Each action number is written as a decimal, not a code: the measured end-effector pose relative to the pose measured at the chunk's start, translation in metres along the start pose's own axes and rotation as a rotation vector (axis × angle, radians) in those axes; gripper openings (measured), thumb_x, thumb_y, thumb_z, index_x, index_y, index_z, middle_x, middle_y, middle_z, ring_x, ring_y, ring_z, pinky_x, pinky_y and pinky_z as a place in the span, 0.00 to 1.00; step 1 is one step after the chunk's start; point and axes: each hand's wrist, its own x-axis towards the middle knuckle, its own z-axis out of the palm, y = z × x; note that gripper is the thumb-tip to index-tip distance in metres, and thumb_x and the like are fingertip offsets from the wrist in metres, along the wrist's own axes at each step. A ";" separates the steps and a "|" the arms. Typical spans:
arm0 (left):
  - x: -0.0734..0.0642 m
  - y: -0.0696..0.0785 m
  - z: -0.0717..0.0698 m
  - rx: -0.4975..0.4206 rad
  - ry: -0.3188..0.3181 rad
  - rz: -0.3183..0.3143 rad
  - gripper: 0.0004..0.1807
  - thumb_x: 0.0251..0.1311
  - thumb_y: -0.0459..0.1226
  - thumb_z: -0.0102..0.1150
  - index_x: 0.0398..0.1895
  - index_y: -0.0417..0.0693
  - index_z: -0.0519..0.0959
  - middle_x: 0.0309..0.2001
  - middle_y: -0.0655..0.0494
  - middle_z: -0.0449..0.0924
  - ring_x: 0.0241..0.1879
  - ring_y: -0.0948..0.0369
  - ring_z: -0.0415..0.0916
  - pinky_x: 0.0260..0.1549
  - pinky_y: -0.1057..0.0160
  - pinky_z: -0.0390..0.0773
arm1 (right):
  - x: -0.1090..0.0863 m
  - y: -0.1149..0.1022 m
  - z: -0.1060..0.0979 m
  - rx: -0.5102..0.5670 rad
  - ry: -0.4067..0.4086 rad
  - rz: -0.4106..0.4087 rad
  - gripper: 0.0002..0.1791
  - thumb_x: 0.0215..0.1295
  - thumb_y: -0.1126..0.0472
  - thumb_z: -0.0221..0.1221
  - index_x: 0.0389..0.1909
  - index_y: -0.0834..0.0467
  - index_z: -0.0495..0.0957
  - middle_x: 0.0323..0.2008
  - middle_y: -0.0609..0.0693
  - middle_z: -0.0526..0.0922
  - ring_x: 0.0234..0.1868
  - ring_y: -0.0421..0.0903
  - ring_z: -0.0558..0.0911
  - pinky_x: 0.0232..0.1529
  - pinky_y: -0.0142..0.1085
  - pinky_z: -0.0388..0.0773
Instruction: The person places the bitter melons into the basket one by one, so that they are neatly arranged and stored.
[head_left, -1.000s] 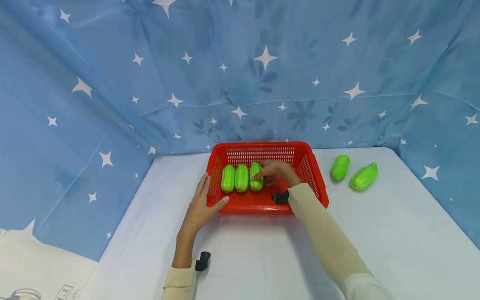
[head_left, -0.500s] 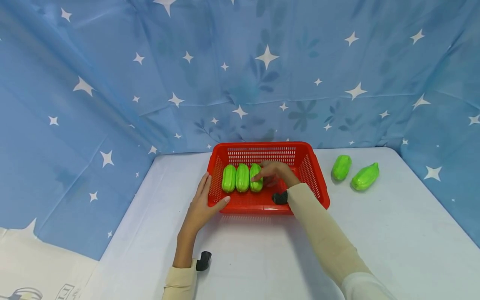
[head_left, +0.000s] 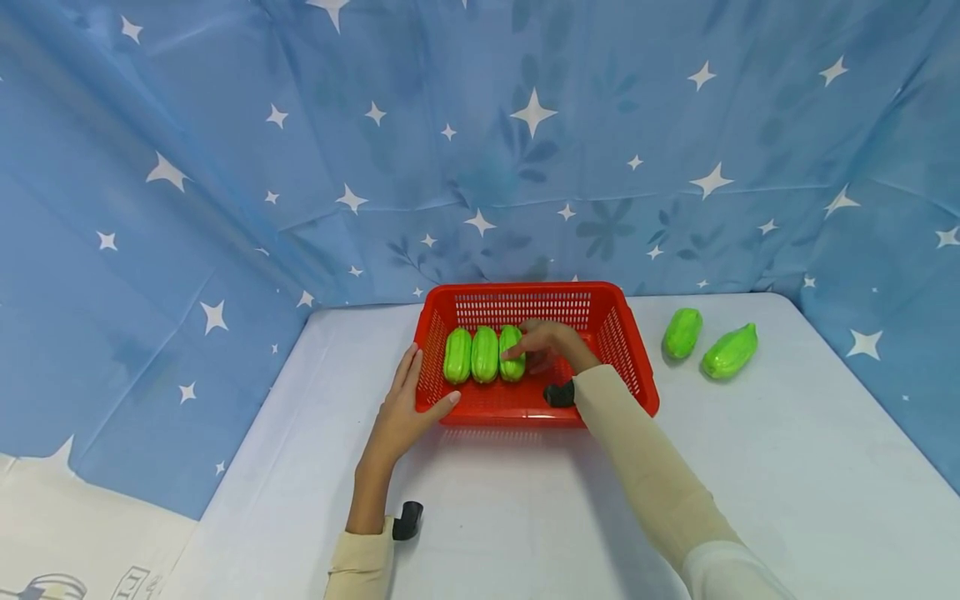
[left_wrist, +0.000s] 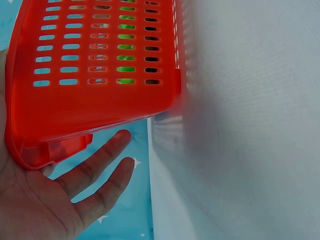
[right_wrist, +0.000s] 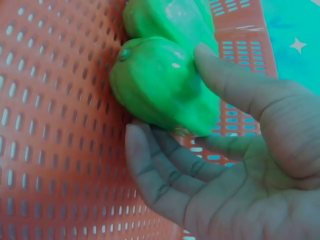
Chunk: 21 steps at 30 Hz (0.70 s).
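Observation:
Three ribbed green papayas stand side by side at the left of the red plastic basket [head_left: 487, 414]. The rightmost papaya [head_left: 512, 367] is held by my right hand [head_left: 553, 340]. In the right wrist view, the thumb lies on this papaya [right_wrist: 150, 82] and the other fingers curl beside its lower side. The middle papaya [head_left: 484, 355] and the left papaya [head_left: 457, 357] are beside it. My left hand [head_left: 400, 419] rests at the basket's front left corner, thumb on the front rim. In the left wrist view, two fingers of this hand [left_wrist: 35, 205] extend past the corner, fairly straight.
Two more green papayas, an upright one [head_left: 682, 334] and a slanted one [head_left: 730, 352], lie right of the basket on the white table [head_left: 510, 525]. A blue star-patterned curtain [head_left: 480, 150] hangs close behind the basket and along both sides.

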 end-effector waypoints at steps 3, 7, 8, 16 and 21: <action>0.000 0.000 0.000 0.000 0.002 -0.001 0.57 0.51 0.70 0.57 0.79 0.62 0.44 0.78 0.74 0.37 0.76 0.50 0.51 0.64 0.36 0.65 | -0.001 0.000 -0.001 0.005 0.002 0.006 0.52 0.65 0.55 0.63 0.78 0.56 0.38 0.71 0.59 0.60 0.62 0.58 0.74 0.58 0.48 0.78; -0.001 0.000 0.000 -0.001 -0.001 -0.004 0.57 0.51 0.71 0.56 0.79 0.62 0.44 0.78 0.74 0.37 0.76 0.50 0.51 0.64 0.36 0.65 | -0.003 0.001 -0.002 0.001 0.006 -0.003 0.51 0.65 0.53 0.63 0.78 0.56 0.40 0.70 0.59 0.60 0.60 0.58 0.75 0.54 0.48 0.81; -0.001 0.000 0.000 -0.002 -0.001 -0.006 0.57 0.51 0.71 0.56 0.79 0.62 0.44 0.78 0.75 0.37 0.76 0.50 0.51 0.64 0.36 0.65 | -0.003 0.002 -0.002 -0.008 0.008 -0.007 0.50 0.65 0.52 0.63 0.78 0.57 0.42 0.69 0.59 0.61 0.59 0.57 0.75 0.53 0.47 0.82; -0.002 0.001 0.000 -0.003 -0.002 -0.012 0.57 0.51 0.71 0.56 0.79 0.62 0.44 0.77 0.75 0.37 0.76 0.50 0.51 0.64 0.35 0.65 | -0.004 0.005 -0.003 -0.035 0.042 -0.028 0.42 0.64 0.52 0.63 0.72 0.60 0.54 0.58 0.59 0.71 0.52 0.56 0.79 0.49 0.47 0.84; -0.001 0.002 0.000 0.003 0.000 -0.009 0.57 0.51 0.71 0.56 0.79 0.62 0.44 0.78 0.74 0.37 0.76 0.49 0.51 0.64 0.35 0.65 | -0.005 0.005 -0.004 -0.024 0.047 -0.023 0.42 0.65 0.53 0.62 0.73 0.60 0.52 0.61 0.60 0.69 0.54 0.57 0.79 0.51 0.48 0.83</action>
